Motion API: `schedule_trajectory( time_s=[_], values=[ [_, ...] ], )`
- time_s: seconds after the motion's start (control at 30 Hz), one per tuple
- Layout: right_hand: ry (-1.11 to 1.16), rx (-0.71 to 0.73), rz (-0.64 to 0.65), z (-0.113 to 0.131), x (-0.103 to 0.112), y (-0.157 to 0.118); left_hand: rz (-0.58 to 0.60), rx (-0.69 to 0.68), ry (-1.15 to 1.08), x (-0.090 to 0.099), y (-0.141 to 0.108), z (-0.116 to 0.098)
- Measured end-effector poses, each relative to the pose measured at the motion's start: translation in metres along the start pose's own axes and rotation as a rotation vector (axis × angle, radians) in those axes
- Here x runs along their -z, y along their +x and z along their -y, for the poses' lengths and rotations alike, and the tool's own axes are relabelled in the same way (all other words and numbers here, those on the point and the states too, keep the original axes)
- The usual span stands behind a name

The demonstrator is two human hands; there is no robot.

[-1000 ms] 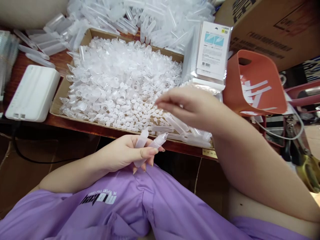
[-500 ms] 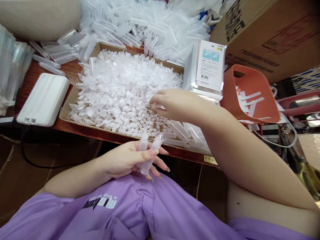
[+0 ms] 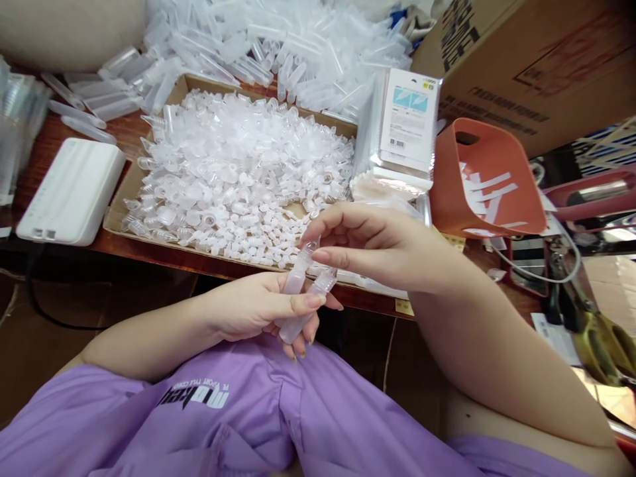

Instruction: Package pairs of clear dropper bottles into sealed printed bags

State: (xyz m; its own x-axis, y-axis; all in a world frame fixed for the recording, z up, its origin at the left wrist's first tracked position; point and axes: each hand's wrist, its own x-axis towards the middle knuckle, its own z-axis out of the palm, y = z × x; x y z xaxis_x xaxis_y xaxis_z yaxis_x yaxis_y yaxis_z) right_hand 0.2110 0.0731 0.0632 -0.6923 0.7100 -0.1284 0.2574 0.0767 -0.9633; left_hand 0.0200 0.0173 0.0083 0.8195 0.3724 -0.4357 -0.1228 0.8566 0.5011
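Two small translucent tubes are held side by side in my left hand, above my lap and close to the table's front edge. My right hand pinches a clear cap between thumb and forefinger, at the top of the farther tube. The nearer tube also has a clear ribbed top. Beyond my hands lies a shallow cardboard tray, heaped with clear caps and small white plugs.
Loose tubes are piled behind the tray. A white power bank with a black cable lies left. To the right are packaged plastic sleeves, an orange bin with paper strips, a large carton and scissors.
My right hand has come from the tray's small pieces towards me to the tubes, now with a clear cap at its fingertips. The view has shifted slightly.
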Motion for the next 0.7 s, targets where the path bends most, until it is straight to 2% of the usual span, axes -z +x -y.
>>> schedule_trajectory(
  time_s=[0.2,0.33,0.53,0.7],
  values=[
    [-0.064,-0.011,0.091,0.004,0.011,-0.005,0.033,0.047,0.084,-0.004,0.002,-0.003],
    [-0.082,-0.038,0.132,0.004,0.01,-0.006,0.025,0.063,0.134,-0.006,0.004,-0.005],
    [-0.538,-0.134,0.05,0.007,0.008,-0.005,0.015,0.083,0.177,-0.008,0.008,-0.006],
    [-0.463,0.08,0.227,0.007,0.026,-0.009,0.021,0.126,0.168,-0.008,0.009,-0.007]
  ],
)
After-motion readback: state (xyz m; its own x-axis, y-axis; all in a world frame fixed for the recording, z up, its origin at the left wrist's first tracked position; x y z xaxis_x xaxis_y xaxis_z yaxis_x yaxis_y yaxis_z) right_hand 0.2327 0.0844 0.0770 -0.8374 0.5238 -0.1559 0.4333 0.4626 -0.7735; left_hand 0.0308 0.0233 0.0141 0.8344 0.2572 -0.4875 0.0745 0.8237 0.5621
